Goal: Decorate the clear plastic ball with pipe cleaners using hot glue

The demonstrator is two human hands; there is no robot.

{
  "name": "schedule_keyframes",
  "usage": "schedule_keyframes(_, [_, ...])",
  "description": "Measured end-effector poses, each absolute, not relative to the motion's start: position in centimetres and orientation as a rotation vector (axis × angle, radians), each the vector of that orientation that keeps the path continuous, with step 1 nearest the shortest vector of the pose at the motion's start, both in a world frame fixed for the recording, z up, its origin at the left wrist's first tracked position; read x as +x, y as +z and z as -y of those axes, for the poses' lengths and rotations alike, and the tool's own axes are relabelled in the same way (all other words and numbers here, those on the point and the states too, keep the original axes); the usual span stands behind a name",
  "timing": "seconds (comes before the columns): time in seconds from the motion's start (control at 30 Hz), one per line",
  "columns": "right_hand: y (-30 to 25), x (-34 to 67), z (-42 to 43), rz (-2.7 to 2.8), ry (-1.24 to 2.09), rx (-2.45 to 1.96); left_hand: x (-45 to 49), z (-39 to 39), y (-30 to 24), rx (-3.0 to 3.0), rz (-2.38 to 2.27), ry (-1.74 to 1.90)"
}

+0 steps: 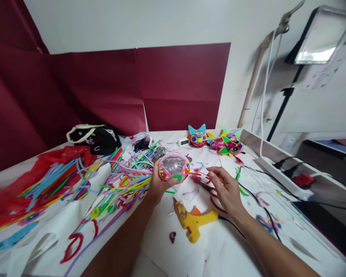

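Observation:
My left hand (158, 184) is closed around a clear rounded plastic shell (173, 166) trimmed with pink, orange, green and blue pipe cleaner pieces. To its right, my right hand (226, 188) has thumb and forefinger pinched at the end of a thin orange-pink pipe cleaner (195, 174), which reaches toward the shell. Scissors (205, 186) with red handles lie on the table, partly hidden by my right hand. A yellow hot glue gun (194, 221) rests on its side below both hands, near a small red and blue coiled piece (172, 237).
Loose pipe cleaners (132, 184) cover the left side, beside a red plastic bag (46, 169) and black pouch (98, 139). Decorated figures (198, 138) and a small white digital display (183, 142) stand behind. A power strip (285, 179) and black cables run along the right.

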State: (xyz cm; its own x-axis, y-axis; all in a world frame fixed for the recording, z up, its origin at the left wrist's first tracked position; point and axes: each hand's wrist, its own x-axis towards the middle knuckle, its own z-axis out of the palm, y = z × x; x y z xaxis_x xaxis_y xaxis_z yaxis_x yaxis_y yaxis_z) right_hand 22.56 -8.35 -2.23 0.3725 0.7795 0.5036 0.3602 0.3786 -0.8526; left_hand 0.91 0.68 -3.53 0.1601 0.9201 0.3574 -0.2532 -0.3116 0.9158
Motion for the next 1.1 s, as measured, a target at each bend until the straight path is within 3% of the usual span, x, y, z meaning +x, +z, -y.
schedule_keyframes(0.43, [-3.3, 22.6, 7.9, 1.52, 0.05, -1.201, 0.5, -1.6, -4.1, 1.296, -0.729, 1.409])
schedule_keyframes(1.1, [-3.8, 23.4, 7.5, 1.538, 0.044, -1.31, 0.1, -2.0, -4.1, 1.272, -0.749, 1.434])
